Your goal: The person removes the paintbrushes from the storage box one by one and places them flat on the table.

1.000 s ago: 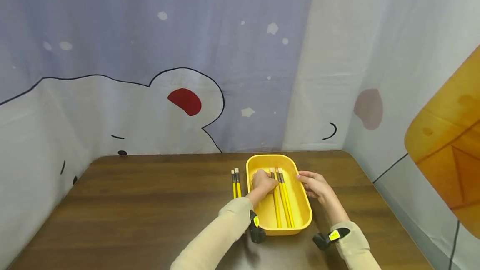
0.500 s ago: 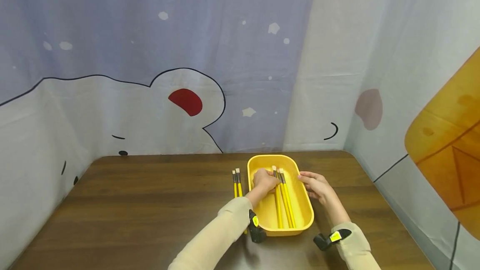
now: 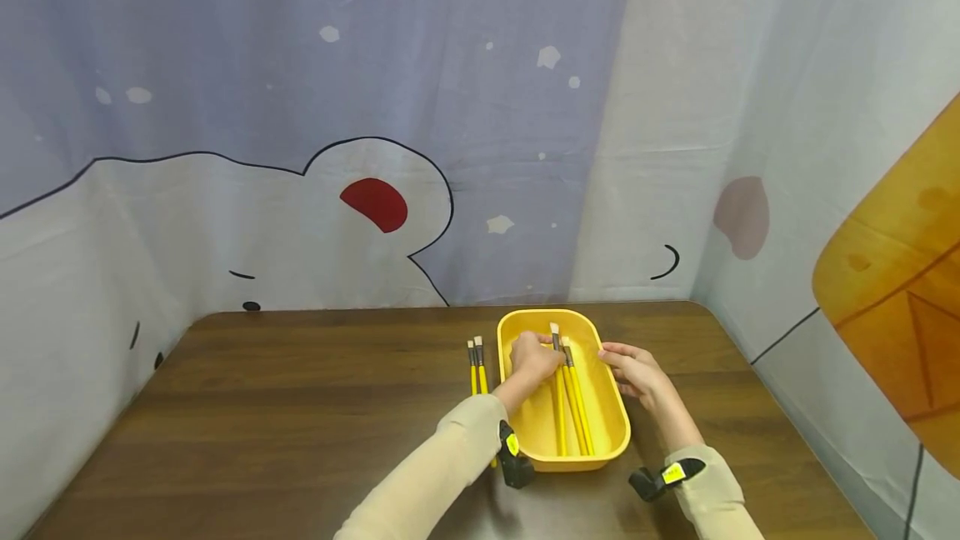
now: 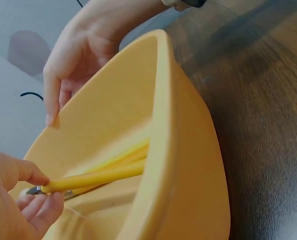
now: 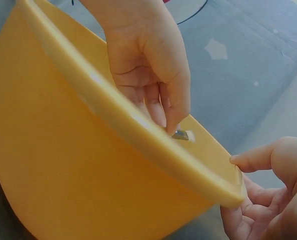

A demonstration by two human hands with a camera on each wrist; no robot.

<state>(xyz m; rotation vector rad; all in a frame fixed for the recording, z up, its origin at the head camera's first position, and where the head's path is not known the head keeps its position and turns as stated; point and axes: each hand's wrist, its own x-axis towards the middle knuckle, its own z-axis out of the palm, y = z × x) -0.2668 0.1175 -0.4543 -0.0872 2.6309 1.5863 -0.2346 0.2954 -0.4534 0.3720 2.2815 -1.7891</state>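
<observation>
A yellow plastic tub [image 3: 617, 423] stands on the table with several yellow-handled paintbrushes [image 3: 581, 415] in it, bristles toward the far end. Inside the tub, my left hand [image 3: 531, 358] pinches one paintbrush [image 4: 98, 177] near its metal ferrule, between thumb and fingers. Its pale bristles stick out past the fingertips in the right wrist view. At the tub's far right side my right hand [image 3: 636, 372] grips the rim, thumb over the edge and fingers against the outside. More paintbrushes [image 3: 481, 369] lie on the table left of the tub, partly hidden by my left forearm.
The brown wooden table [image 3: 300, 415] extends left of the tub. A printed curtain [image 3: 465, 107] hangs behind the table and along its right side. Each wrist wears a black camera mount [image 3: 515, 461].
The pinched paintbrush has shifted a little toward the far end of the tub and away from the other brushes' tips. My right hand stays on the rim.
</observation>
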